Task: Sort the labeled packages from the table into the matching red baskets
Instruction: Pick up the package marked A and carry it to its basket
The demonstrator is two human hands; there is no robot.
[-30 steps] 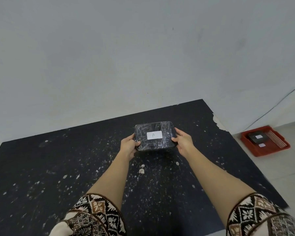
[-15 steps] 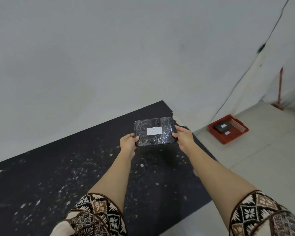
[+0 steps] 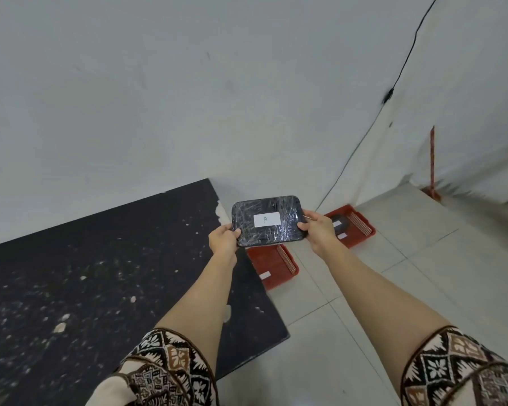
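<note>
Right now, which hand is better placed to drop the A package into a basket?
Right. Both hands hold the package, but the right hand is on the side of the two red baskets on the floor; the left hand is over the table edge.

Viewpoint: one head-worn wide-angle camera, above both outstretched forearms
Facing: forward and down, toward the room corner, black table [image 3: 100, 273] at left, tiled floor [image 3: 393, 288] at right
Nearness: hands close; red baskets [image 3: 279, 268] farther below
Shared views: none
</note>
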